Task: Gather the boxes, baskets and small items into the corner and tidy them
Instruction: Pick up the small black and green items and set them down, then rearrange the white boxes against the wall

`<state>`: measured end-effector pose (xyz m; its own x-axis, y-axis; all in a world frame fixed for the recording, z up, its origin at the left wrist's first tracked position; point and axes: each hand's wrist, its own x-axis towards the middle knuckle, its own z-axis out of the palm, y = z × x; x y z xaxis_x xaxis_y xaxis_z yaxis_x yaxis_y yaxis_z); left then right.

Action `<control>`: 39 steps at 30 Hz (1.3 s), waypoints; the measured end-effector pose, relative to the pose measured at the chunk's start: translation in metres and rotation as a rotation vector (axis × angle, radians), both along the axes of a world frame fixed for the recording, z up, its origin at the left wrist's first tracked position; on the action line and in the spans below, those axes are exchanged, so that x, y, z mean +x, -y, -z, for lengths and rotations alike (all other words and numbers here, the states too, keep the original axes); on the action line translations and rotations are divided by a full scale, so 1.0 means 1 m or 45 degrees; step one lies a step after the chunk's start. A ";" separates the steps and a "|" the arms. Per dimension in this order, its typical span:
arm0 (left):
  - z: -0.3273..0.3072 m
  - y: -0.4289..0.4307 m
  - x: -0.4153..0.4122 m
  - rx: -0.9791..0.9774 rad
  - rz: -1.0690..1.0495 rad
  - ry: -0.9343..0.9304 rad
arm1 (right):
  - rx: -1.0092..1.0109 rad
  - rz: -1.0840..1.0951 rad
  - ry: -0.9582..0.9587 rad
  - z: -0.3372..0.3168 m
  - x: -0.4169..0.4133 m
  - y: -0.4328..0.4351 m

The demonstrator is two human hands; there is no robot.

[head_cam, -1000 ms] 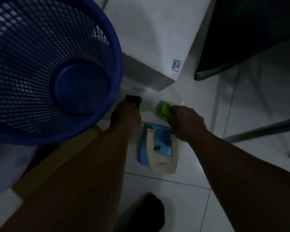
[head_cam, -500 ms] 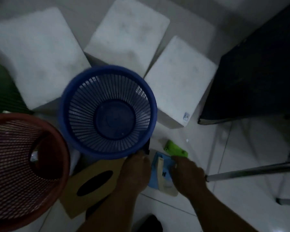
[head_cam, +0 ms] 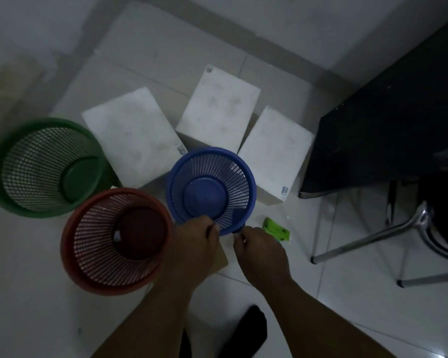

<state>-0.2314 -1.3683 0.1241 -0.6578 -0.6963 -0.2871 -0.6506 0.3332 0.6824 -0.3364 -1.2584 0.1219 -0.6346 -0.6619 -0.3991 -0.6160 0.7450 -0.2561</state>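
Observation:
A blue mesh basket (head_cam: 211,189) stands upright on the floor in front of three white boxes (head_cam: 132,135) (head_cam: 217,109) (head_cam: 274,151). My left hand (head_cam: 194,236) is curled on the basket's near rim, thumb across it. My right hand (head_cam: 256,244) is curled just right of it, its fingertips against a small black item (head_cam: 237,230); whether it grips the item is hidden. A bright green item (head_cam: 276,229) lies on the tiles beside my right hand. A red basket (head_cam: 117,239) and a green basket (head_cam: 47,166) stand to the left.
A brown cardboard piece (head_cam: 221,257) lies under my left hand. A black table (head_cam: 386,130) and metal chair legs (head_cam: 367,241) close off the right side. White walls meet in a corner behind the boxes. White floor tiles (head_cam: 23,293) spread out at the lower left.
The view has risen and pulled back, bringing all three baskets in. My right hand has left the green item. Both hands have come together at the blue basket's near rim.

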 end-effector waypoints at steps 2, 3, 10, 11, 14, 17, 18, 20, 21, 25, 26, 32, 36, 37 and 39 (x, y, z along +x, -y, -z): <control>-0.004 0.009 0.005 0.026 0.003 0.008 | -0.005 0.035 0.003 -0.009 -0.001 0.008; -0.005 0.014 0.008 0.039 0.008 0.044 | -0.010 0.044 -0.011 -0.011 -0.001 0.011; -0.018 0.040 0.014 0.074 0.055 0.123 | 0.072 0.176 -0.013 -0.035 -0.001 0.018; -0.022 0.045 0.014 0.070 0.080 0.140 | 0.080 0.194 -0.011 -0.039 -0.002 0.019; -0.030 0.060 0.009 0.061 0.154 0.155 | 0.097 0.261 0.024 -0.052 -0.006 0.023; -0.038 0.075 0.000 0.050 0.186 0.075 | 0.094 0.335 0.057 -0.058 -0.011 0.027; -0.041 0.078 -0.003 0.052 0.199 0.052 | 0.097 0.355 0.060 -0.059 -0.013 0.028; -0.044 0.085 -0.010 0.063 0.208 0.008 | 0.087 0.370 0.033 -0.059 -0.019 0.030; -0.046 0.088 -0.014 0.063 0.206 -0.004 | 0.080 0.372 0.015 -0.059 -0.022 0.031; -0.054 0.097 -0.023 0.041 0.208 -0.009 | 0.095 0.385 0.011 -0.060 -0.035 0.036; -0.055 0.099 -0.024 0.042 0.209 -0.002 | 0.096 0.389 0.013 -0.059 -0.039 0.037; -0.054 0.106 -0.046 0.036 0.231 0.035 | 0.079 0.402 0.018 -0.046 -0.066 0.050; -0.045 0.109 -0.080 0.084 0.238 0.080 | 0.101 0.414 0.053 -0.028 -0.090 0.053; -0.043 0.109 -0.090 0.105 0.239 0.090 | 0.102 0.418 0.076 -0.024 -0.097 0.053; -0.035 0.112 -0.112 0.123 0.258 0.103 | 0.078 0.412 0.123 -0.015 -0.113 0.054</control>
